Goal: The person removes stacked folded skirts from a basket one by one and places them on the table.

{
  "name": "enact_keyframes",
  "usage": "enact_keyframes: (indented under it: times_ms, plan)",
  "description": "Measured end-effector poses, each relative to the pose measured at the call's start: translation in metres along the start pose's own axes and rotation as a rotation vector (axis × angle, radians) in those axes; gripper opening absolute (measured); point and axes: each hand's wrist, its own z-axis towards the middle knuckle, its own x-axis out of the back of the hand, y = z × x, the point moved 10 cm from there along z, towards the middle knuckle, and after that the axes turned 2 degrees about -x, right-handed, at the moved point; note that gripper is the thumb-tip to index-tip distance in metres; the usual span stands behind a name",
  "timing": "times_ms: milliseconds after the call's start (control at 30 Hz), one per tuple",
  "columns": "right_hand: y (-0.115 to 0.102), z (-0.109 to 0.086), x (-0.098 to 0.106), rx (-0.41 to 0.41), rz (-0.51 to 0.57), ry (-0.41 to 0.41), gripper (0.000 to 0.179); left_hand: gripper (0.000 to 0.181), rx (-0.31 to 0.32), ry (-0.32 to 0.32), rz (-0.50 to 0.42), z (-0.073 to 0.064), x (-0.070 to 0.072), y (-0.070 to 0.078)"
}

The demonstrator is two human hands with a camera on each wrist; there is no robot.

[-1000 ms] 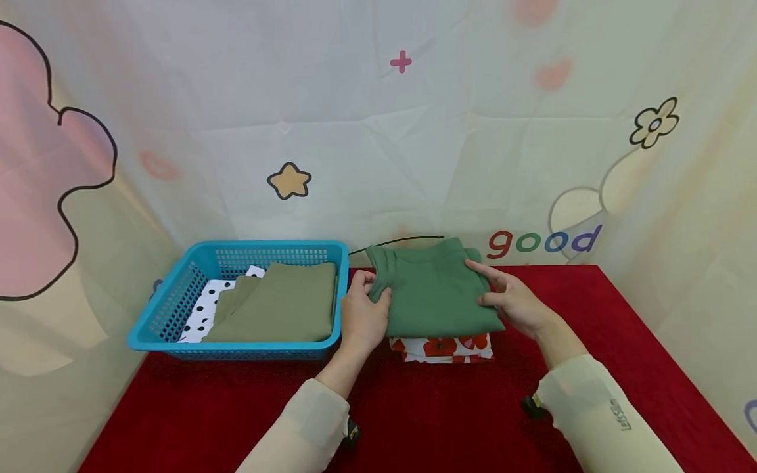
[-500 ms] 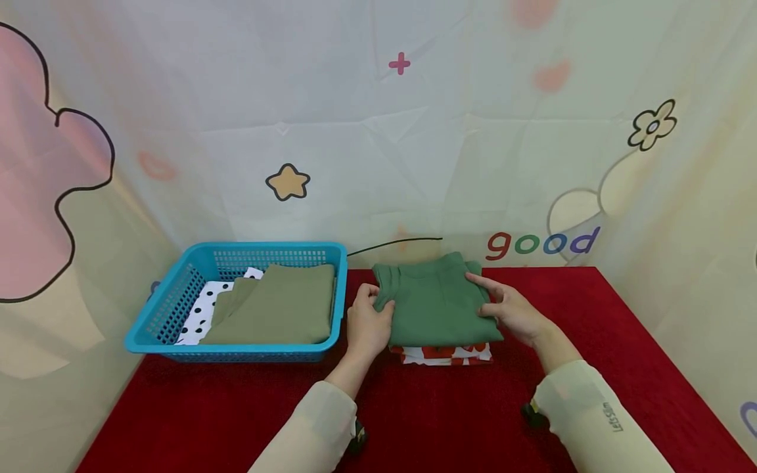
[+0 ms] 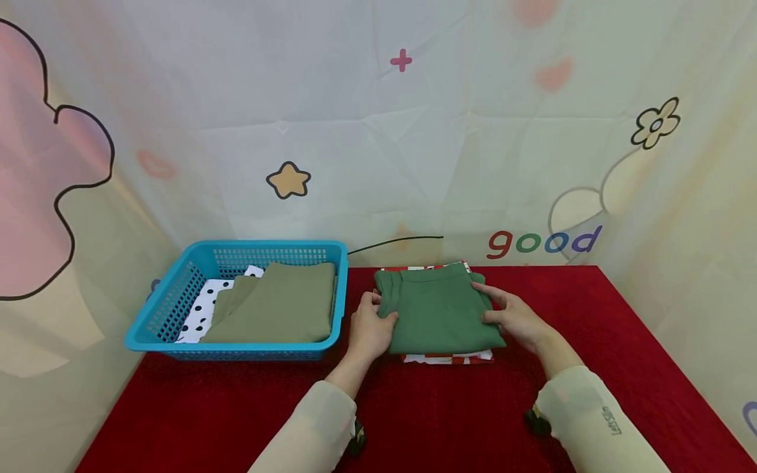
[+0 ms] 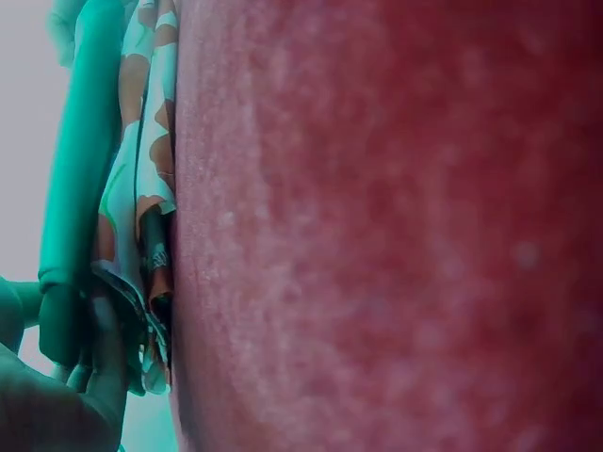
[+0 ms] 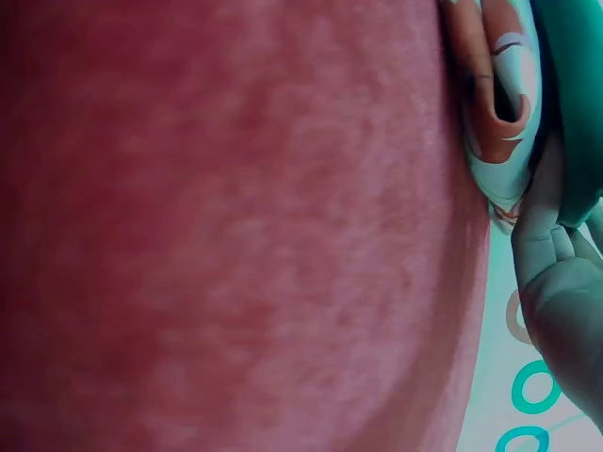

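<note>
Curtained tabletop workspace; whether in a home or a studio cannot be told. Pale fabric hangings, printed with a star, a flower and the word "good", surround a red-covered table bearing a blue plastic basket and stacked folded garments.

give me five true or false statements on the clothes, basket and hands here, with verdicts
1. The blue basket holds an olive cloth and a dotted cloth. True.
2. The dotted cloth lies on top of the olive cloth. False: the olive cloth covers part of the dotted cloth.
3. The left hand and right hand hold opposite sides of the folded green garment. True.
4. The green garment is inside the blue basket. False: it is outside, over the red table.
5. Red-and-white patterned fabric shows beneath the green garment. True.
</note>
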Motion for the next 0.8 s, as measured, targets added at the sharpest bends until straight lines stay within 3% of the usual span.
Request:
enact_keyframes:
  times_ms: [400, 600, 800]
  plan:
    - [0.002, -0.004, 0.005, 0.030, 0.014, 0.036, 0.076, 0.052, 0.080, -0.069, 0.020, 0.000, 0.000, -0.013]
    - [0.000, -0.007, 0.017, 0.043, -0.040, 0.136, 0.066, 0.068, 0.061, -0.097, 0.054, -0.002, 0.002, -0.002]
    - [-0.005, -0.009, 0.028, 0.029, -0.039, 0.249, 0.056, 0.073, 0.025, -0.136, 0.106, -0.008, 0.003, 0.014]
